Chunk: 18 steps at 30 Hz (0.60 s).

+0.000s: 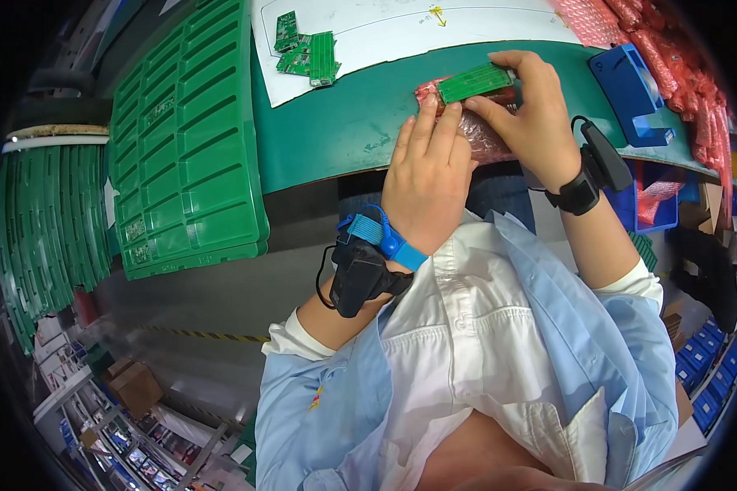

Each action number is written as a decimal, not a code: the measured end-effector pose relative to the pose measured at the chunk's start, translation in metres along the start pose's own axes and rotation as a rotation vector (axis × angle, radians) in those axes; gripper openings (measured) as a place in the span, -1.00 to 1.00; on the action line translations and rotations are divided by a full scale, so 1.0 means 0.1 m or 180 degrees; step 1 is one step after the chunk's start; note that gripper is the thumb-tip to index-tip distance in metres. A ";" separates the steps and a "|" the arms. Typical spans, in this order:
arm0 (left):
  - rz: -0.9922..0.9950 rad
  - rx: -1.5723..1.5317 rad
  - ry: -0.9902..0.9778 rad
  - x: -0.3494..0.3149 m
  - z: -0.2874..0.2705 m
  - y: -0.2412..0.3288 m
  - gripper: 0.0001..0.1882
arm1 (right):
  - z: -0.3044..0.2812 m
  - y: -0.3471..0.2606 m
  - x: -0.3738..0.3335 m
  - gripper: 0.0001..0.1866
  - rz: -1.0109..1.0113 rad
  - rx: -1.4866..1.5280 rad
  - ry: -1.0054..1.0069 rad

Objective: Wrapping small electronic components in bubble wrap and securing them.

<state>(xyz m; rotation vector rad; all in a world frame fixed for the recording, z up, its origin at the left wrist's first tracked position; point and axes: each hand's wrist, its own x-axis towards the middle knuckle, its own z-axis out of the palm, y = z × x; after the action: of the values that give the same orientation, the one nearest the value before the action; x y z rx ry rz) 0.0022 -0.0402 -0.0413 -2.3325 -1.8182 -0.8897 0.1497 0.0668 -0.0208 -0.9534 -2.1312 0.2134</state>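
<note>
My right hand [540, 123] pinches a green circuit board [475, 83] by its right end, thumb along the near edge and index finger at the far corner. Under and beside the board lies a pink bubble-wrap bag [485, 137], partly covered by my hands. My left hand [430, 176] is open, its fingers stretched forward and resting on the bag by the board's left end. Whether the left fingertips also touch the board, I cannot tell. Several more green circuit boards [323, 59] lie in a small pile on the white sheet [368, 57] at the far left.
A green compartment tray [190, 139] stands left of the green work mat [327, 147]. At the right are a blue tape dispenser [628, 94] and a heap of pink bubble-wrap bags [680, 82]. More green trays [53, 221] are stacked further left. A blue bin [659, 204] sits below the table edge.
</note>
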 end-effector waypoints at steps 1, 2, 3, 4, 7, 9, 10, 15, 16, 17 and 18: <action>0.0004 -0.0004 0.0000 0.00 0.00 0.00 -0.72 | -0.01 0.01 0.00 -0.56 -0.0077 -0.0053 -0.0094; 0.0000 -0.0004 -0.0001 -0.01 0.00 0.01 -0.71 | -0.01 0.02 0.01 -0.55 -0.0154 -0.0106 -0.0189; -0.0004 0.0005 0.0001 0.00 0.00 0.01 -0.71 | -0.01 0.02 0.02 -0.54 -0.0236 -0.0153 -0.0278; -0.0008 0.0013 0.0003 0.00 -0.01 0.00 -0.71 | -0.01 0.02 0.01 -0.54 -0.0238 -0.0152 -0.0274; -0.0010 -0.0041 -0.0031 0.00 -0.02 -0.01 -0.71 | -0.01 0.00 -0.05 -0.57 -0.0337 0.0082 -0.0126; 0.0000 -0.0086 -0.0051 0.00 -0.03 0.00 -0.70 | 0.00 0.04 -0.03 -0.57 -0.0289 0.0152 -0.0145; 0.0000 -0.0092 -0.0059 0.00 -0.03 -0.01 -0.70 | 0.01 0.07 -0.01 -0.58 -0.0245 0.0229 -0.0164; 0.0018 -0.0084 -0.0072 0.00 -0.04 -0.01 -0.67 | -0.14 0.02 0.15 -0.65 0.0196 0.0251 -0.0903; 0.0030 -0.0084 -0.0068 0.00 -0.04 -0.02 -0.66 | -0.17 0.03 0.18 -0.65 0.0196 0.0256 -0.0901; 0.0030 -0.0079 -0.0069 0.00 -0.04 -0.02 -0.66 | -0.19 0.08 0.22 -0.65 0.0068 0.0277 -0.1072; -0.0029 -0.0179 -0.0042 0.00 -0.05 -0.01 -0.69 | -0.22 0.14 0.26 -0.65 -0.0052 0.0289 -0.1236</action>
<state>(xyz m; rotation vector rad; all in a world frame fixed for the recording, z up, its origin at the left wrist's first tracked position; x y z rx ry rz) -0.0002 -0.0420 -0.0379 -2.3705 -1.8339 -0.9408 0.1625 0.0915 0.0037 -0.8962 -2.4549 0.5185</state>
